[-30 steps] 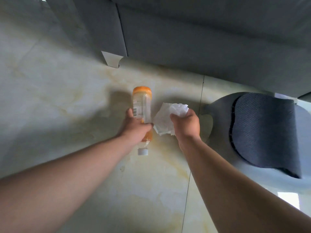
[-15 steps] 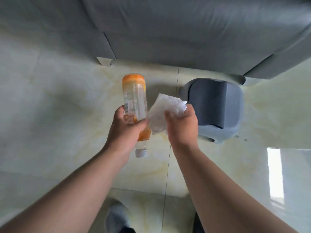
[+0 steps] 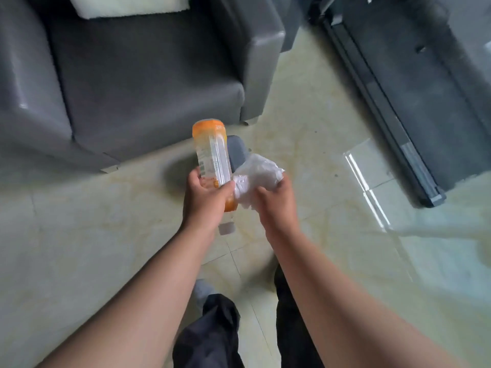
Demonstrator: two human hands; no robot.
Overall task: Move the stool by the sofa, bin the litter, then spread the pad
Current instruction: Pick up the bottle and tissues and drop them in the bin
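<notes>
My left hand [image 3: 206,200] grips an empty clear plastic bottle [image 3: 212,155] with orange ends, held upside down so its white cap points toward me. My right hand [image 3: 276,201] clutches a crumpled white tissue [image 3: 256,176] right beside the bottle. Both are held above the floor at mid-frame. Behind the bottle, a small part of the grey stool [image 3: 237,151] shows on the floor in front of the grey sofa [image 3: 138,75]. A cream folded pad [image 3: 127,5] lies on the sofa seat at the top edge.
A dark low cabinet [image 3: 414,102] runs along the right side. Pale glossy floor tiles [image 3: 79,235] stretch around me. My dark trouser legs and a grey shoe [image 3: 204,290] show at the bottom.
I have risen and the view has pulled back from the floor. Both hands lifted with the bottle and tissue. The stool now sits mostly hidden behind them, and the sofa seat has come into view.
</notes>
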